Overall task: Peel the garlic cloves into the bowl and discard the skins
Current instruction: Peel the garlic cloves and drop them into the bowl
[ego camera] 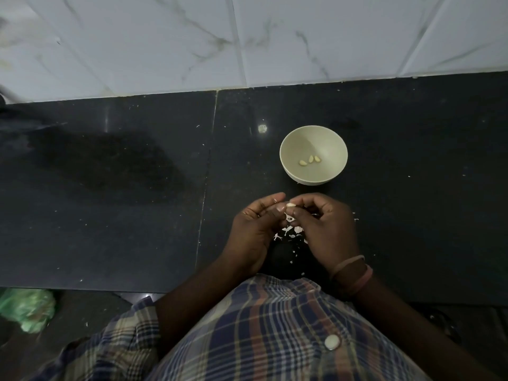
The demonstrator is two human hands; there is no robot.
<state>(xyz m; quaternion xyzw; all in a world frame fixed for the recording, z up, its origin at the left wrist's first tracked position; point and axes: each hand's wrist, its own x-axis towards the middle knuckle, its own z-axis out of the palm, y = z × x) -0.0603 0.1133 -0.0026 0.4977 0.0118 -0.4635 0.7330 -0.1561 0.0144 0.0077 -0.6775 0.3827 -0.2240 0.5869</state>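
A dark polished stone counter (pixel 110 188) is running beneath a pale marbled tile wall (pixel 247 37), and a person in a checked shirt (pixel 275 325) is standing at its near edge. Both hands are meeting above the counter: the left hand (pixel 253 232) and the right hand (pixel 324 229) are pinching one garlic clove (pixel 290 205) between curled fingertips, thumbs pressing in from below. Directly under the fingers, torn white skins (pixel 291 231) are lying scattered on the stone (partly hidden by the right palm). Just beyond the fingertips, a pale bowl (pixel 291 138) is sitting apart from the hands, holding three peeled cloves (pixel 310 160) close together at its bottom. Nothing is lying between the fingers and the bowl. Two bands (pixel 354 270) are circling the right wrist. Far to the left of the fingers, below the counter's edge, a crumpled green bag (pixel 27 309) is resting.
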